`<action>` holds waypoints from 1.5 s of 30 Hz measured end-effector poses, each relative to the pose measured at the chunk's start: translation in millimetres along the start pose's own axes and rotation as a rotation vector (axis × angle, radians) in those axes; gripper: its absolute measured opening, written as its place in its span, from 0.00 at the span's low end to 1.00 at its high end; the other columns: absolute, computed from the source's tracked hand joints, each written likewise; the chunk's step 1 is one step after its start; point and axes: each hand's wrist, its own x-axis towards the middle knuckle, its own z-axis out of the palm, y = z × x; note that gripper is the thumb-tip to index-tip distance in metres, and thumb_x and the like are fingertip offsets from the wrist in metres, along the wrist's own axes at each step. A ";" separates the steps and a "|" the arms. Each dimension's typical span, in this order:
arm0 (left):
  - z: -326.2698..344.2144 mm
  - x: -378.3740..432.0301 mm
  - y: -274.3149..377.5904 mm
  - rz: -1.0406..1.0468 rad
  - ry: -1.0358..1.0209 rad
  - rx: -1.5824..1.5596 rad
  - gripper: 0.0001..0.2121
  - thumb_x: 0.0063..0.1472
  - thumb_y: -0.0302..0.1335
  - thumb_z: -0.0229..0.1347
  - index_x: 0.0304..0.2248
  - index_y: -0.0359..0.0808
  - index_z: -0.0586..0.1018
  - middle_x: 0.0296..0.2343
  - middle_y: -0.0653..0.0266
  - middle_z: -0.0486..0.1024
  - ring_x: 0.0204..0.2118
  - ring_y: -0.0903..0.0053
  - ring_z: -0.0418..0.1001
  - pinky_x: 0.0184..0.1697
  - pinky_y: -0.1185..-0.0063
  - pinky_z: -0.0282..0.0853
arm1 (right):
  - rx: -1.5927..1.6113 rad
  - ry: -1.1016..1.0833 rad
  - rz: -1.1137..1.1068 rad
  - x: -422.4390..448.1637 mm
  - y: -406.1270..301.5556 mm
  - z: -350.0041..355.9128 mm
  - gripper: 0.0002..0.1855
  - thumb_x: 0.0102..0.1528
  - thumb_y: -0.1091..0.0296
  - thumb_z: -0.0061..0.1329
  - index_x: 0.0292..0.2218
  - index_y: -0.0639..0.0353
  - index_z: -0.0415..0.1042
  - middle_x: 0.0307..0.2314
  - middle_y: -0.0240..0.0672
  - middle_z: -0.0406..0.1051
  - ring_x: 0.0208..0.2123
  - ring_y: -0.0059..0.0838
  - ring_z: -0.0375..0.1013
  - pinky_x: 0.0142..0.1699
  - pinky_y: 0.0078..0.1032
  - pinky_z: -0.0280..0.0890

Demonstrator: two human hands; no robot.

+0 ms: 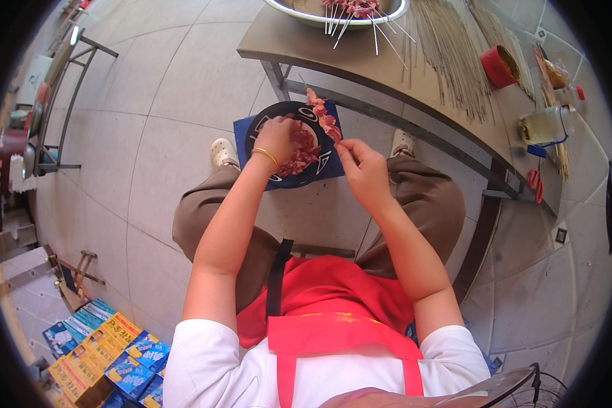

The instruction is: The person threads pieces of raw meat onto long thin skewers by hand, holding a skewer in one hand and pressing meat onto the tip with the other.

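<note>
My right hand (359,163) grips the lower end of a skewer threaded with raw meat pieces (326,120), its bare tip pointing up and left. My left hand (278,137), with a gold-coloured bracelet at the wrist, reaches into the loose raw meat pieces (298,158). Its fingertips are partly hidden, so its hold on a piece is unclear. The meat lies in a dark round dish with white markings (255,120), which rests on a blue box (242,135) between my feet.
A table (336,56) stands ahead and right, bearing a metal basin (316,19) of meat skewers, many bare skewers (449,56), a red container (499,66), a glass jar (540,126) and red-handled scissors (535,184). Stacked cartons (102,352) stand at lower left.
</note>
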 end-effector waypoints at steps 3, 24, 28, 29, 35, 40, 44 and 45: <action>13.4 -3.2 11.8 0.122 -0.154 -0.114 0.11 0.45 0.25 0.58 0.33 0.39 0.77 0.33 0.60 0.71 0.41 0.61 0.67 0.46 0.69 0.64 | 0.000 -0.013 0.007 -0.2 -0.7 1.0 0.07 0.55 0.71 0.47 0.32 0.66 0.71 0.15 0.28 0.64 0.17 0.13 0.57 0.22 0.15 0.53; -7.5 -0.3 4.4 -0.060 -0.029 -0.046 0.12 0.48 0.26 0.57 0.35 0.37 0.77 0.34 0.57 0.73 0.40 0.62 0.70 0.44 0.74 0.65 | -0.011 -0.003 0.001 0.7 -0.6 -3.4 0.07 0.55 0.70 0.48 0.32 0.66 0.71 0.15 0.28 0.63 0.17 0.13 0.57 0.23 0.16 0.53; 4.3 -4.3 19.7 0.142 -0.273 -0.025 0.13 0.45 0.24 0.56 0.35 0.40 0.77 0.37 0.60 0.71 0.44 0.63 0.67 0.46 0.74 0.64 | -0.024 -0.025 -0.002 -0.4 -0.1 -0.7 0.07 0.55 0.70 0.48 0.32 0.66 0.71 0.15 0.28 0.63 0.17 0.13 0.56 0.23 0.15 0.53; 10.6 -7.8 21.5 0.165 -0.288 0.048 0.13 0.45 0.24 0.55 0.34 0.40 0.77 0.36 0.61 0.71 0.43 0.64 0.67 0.46 0.74 0.65 | -0.013 -0.027 0.003 -0.8 0.7 0.7 0.07 0.55 0.70 0.47 0.32 0.66 0.71 0.15 0.27 0.63 0.17 0.13 0.56 0.23 0.15 0.53; 32.0 -13.8 24.5 0.137 -0.292 0.307 0.08 0.49 0.26 0.54 0.32 0.40 0.76 0.34 0.62 0.73 0.40 0.65 0.69 0.43 0.74 0.67 | -0.009 -0.038 0.010 -0.6 2.5 2.4 0.07 0.55 0.71 0.47 0.32 0.66 0.71 0.15 0.27 0.63 0.18 0.11 0.56 0.23 0.14 0.53; 24.2 -14.1 28.0 0.024 -0.300 0.163 0.09 0.49 0.29 0.55 0.31 0.37 0.74 0.33 0.59 0.73 0.39 0.63 0.70 0.41 0.71 0.67 | -0.014 -0.031 -0.005 0.5 4.3 1.0 0.07 0.55 0.71 0.47 0.32 0.66 0.71 0.15 0.27 0.63 0.18 0.12 0.57 0.23 0.14 0.53; 0.9 -1.3 21.5 -0.148 -0.293 -0.174 0.10 0.52 0.29 0.54 0.32 0.33 0.72 0.34 0.57 0.74 0.35 0.66 0.74 0.39 0.73 0.69 | -0.012 -0.022 0.004 0.9 2.2 -0.4 0.07 0.55 0.71 0.48 0.32 0.66 0.71 0.15 0.28 0.64 0.18 0.12 0.58 0.24 0.14 0.54; -3.4 1.1 16.0 -0.237 -0.258 -0.446 0.09 0.54 0.28 0.53 0.33 0.32 0.71 0.34 0.57 0.74 0.35 0.68 0.74 0.39 0.75 0.70 | -0.004 -0.025 0.005 1.1 1.8 0.8 0.07 0.55 0.71 0.48 0.32 0.66 0.71 0.15 0.28 0.64 0.18 0.12 0.58 0.24 0.14 0.55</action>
